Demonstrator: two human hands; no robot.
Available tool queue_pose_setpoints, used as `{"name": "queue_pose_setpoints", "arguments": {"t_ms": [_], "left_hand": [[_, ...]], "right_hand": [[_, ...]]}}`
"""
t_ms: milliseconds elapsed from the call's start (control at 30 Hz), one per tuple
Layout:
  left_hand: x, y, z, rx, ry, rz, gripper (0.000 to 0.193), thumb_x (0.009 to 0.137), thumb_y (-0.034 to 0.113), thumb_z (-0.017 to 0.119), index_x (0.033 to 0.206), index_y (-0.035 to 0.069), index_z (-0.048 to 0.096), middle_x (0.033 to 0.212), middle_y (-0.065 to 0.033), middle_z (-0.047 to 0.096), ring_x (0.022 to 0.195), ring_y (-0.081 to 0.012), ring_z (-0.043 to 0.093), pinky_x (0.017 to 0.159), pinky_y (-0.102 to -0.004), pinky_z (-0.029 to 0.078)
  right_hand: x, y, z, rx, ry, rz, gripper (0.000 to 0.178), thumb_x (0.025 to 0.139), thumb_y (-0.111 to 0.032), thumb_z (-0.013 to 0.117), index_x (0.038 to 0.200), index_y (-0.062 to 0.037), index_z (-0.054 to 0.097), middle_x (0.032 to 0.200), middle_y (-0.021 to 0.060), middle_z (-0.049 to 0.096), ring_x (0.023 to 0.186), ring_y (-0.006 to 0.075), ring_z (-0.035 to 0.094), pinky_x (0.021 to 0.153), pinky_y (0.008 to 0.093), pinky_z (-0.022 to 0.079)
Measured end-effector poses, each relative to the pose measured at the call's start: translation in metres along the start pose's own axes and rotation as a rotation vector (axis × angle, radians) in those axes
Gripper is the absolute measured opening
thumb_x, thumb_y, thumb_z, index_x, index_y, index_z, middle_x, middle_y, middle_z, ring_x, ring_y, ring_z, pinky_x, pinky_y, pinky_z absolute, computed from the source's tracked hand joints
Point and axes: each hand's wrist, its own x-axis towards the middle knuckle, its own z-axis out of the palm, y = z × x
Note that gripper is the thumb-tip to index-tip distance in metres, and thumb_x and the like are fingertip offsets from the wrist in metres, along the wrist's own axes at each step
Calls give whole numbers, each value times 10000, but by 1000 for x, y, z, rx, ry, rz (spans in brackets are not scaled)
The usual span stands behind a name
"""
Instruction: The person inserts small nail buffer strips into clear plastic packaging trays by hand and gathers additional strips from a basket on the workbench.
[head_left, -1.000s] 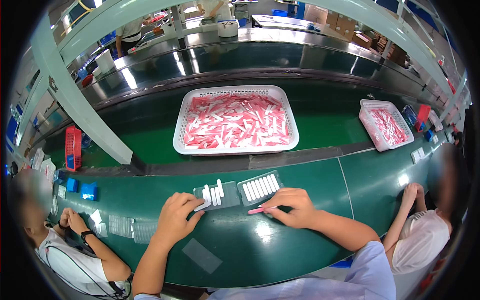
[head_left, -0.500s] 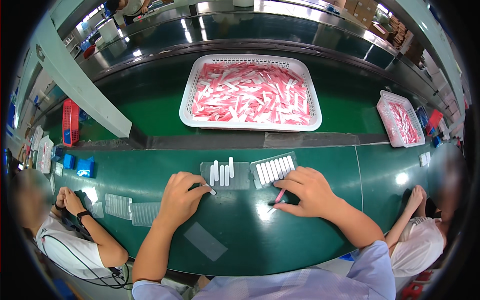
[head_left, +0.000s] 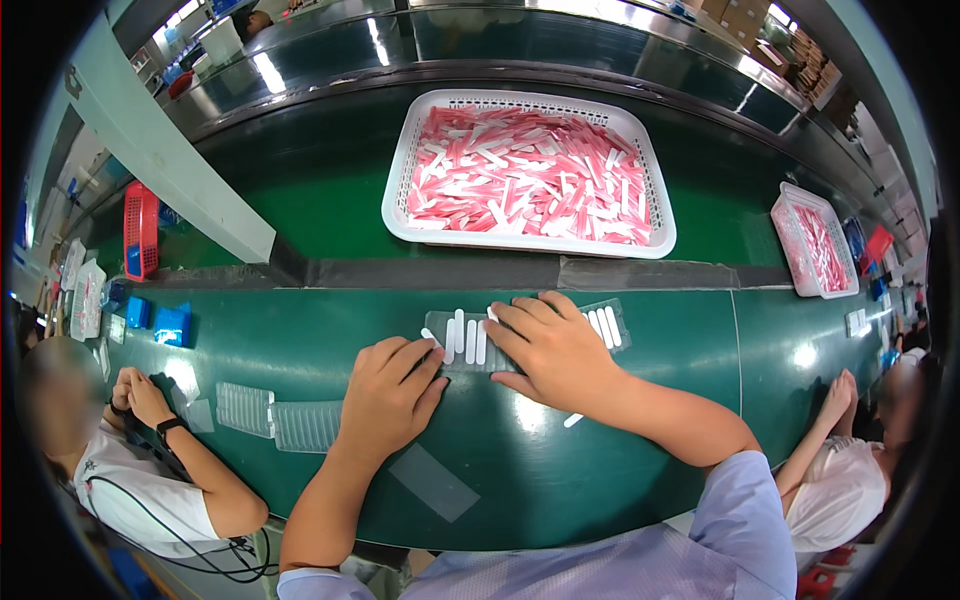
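Slanted stick (head_left: 430, 335) at tray's (head_left: 496, 360) left edge, right at left hand's (head_left: 388, 398) fingertips; long axis far-left to near-right. Left thumb and index apart. Right hand (head_left: 562, 355) farther, fingers spread over tray, thumb clear.

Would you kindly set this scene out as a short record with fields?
Left clear tray: white sticks, side by side
Right clear tray: partly hidden row of sticks
Left hand: fingertips at a tilted stick
Right hand: palm down across both trays
Green table: loose stick, flat clear sheet
Beyond: white basket heaped with pink and white pieces
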Motion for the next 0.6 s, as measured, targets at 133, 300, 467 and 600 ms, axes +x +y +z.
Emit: {"name": "queue_pose_setpoints", "arguments": {"t_ms": [133,300,467,600], "left_hand": [[-1,-3,-2,-13,-40,47,382,807,147,794,1165,26,739,1207,-74,691,1107,-316,623,957,-449,477],[4,2,-6,14,-49,-14,444,802,164,803,1213,25,710,1208,-67,666,1128,-308,608,963,-450,470],[3,0,-1,-9,-60,1,412,796,156,807,1185,44,732,1209,-65,658,1133,-305,605,967,-447,467],[-2,-3,1,-99,-58,35,366,779,130,820,1128,42,755,1202,-65,690,1141,-297,630,965,-442,470]], "right_hand": [[-8,2,-1,-96,-6,-101,536,838,-326,820,1285,-73,670,1367,82,632,1275,268,574,1138,470,406],[-17,5,2,-85,25,-103,498,858,-271,804,1293,-68,672,1402,71,627,1326,270,557,1138,484,408],[-18,-6,-1,120,-75,50,520,916,-206,748,1375,-3,611,1575,165,467,1479,339,418,1191,542,332],[-15,-19,-1,290,-215,113,649,937,-229,729,1467,62,494,1660,276,284,1570,435,225,1217,631,222]]}}
